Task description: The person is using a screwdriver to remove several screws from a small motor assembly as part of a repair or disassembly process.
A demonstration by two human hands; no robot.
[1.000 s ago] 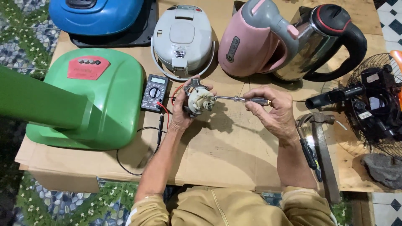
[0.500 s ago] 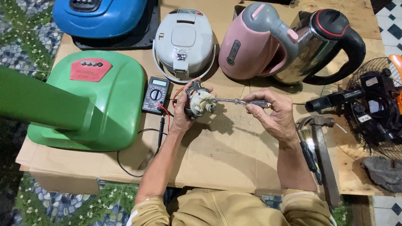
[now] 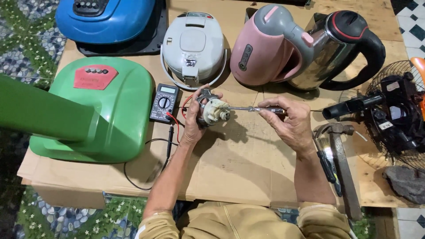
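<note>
The left hand [image 3: 195, 119] gripped the small motor [image 3: 213, 110] and the right hand [image 3: 287, 121] pinched a screwdriver [image 3: 252, 108], whose tip could slip off and poke the fingers.

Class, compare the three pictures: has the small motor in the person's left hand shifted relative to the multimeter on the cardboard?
No. The small motor stays just right of the multimeter, held in the left hand; only the camera drifts slightly.
</note>
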